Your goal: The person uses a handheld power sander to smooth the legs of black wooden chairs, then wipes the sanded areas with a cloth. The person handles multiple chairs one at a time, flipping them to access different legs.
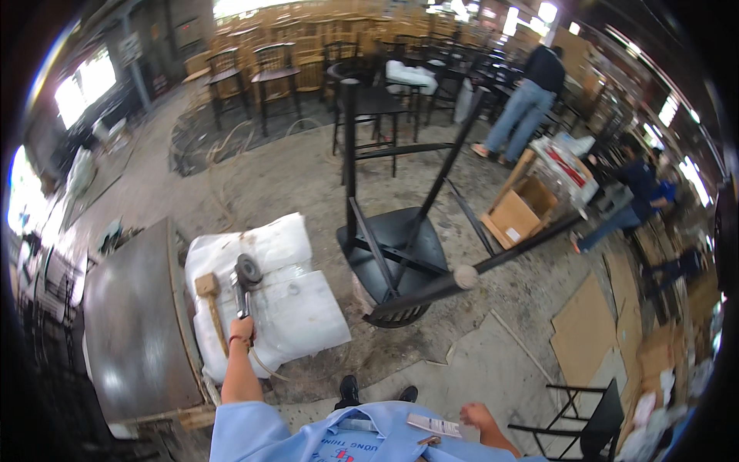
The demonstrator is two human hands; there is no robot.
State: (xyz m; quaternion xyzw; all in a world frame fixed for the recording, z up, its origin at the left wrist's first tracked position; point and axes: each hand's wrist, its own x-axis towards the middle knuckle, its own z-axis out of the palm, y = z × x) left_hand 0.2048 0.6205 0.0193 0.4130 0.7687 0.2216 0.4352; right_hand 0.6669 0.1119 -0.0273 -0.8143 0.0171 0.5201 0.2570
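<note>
My left hand (242, 330) is closed round the handle of a disc sander (246, 273), its dark round head facing up. The sander rests on white padding (315, 304) at my left. Beside it lies a mallet (207, 286) with a pale block head and a long wooden handle. My right hand (477, 416) hangs low by my right side with curled fingers and nothing visible in it. Ahead of me a black stool (396, 246) stands upside down, its legs pointing up and toward me; one pale leg end is close to me.
A metal-topped table (135, 323) stands at far left. An open cardboard box (522, 212) is right of the stool. A black chair (600, 420) sits near right. A hose (219, 177) crosses the floor. Another person (531, 92) stands ahead, with others at right.
</note>
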